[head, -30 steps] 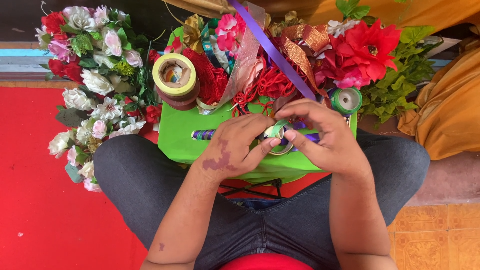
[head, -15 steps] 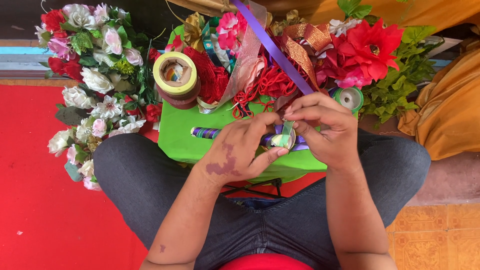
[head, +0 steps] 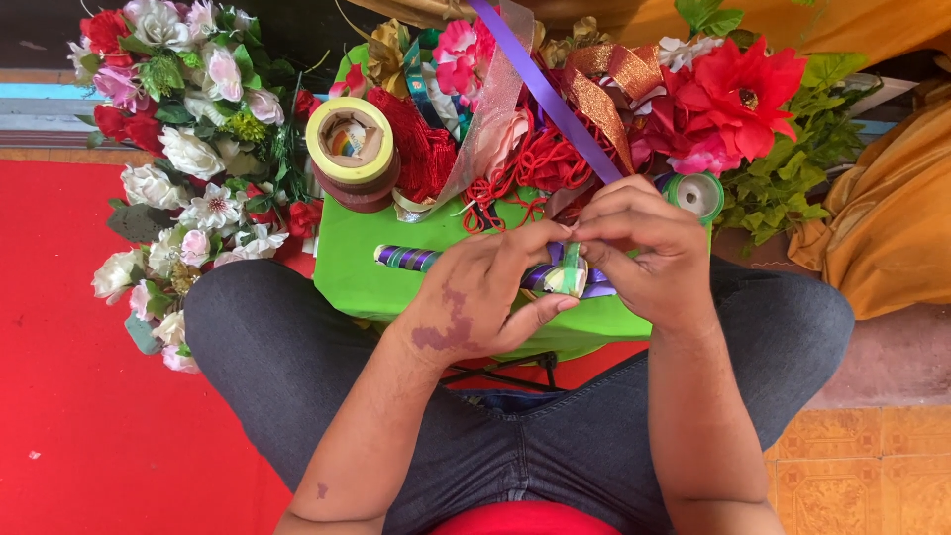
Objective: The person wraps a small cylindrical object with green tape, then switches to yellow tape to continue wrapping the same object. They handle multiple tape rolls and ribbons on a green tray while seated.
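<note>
Ribbon-wrapped stick (head: pixel 416 260) pinched between left hand (head: pixel 485 297) and right hand (head: pixel 644 253).

Glossy satin purple ribbon (head: pixel 540 89); matt green plastic stool (head: pixel 396 258).

Both hands (head: pixel 575 272) on striped stick (head: pixel 416 260)

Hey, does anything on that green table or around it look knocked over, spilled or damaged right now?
Nothing looks spilled or broken. The green table is crowded: tape rolls stacked at its far left, red cord in a loose tangle, ribbons heaped behind. Both hands, left hand and right hand, pinch a purple-wrapped stick lying flat.
</note>
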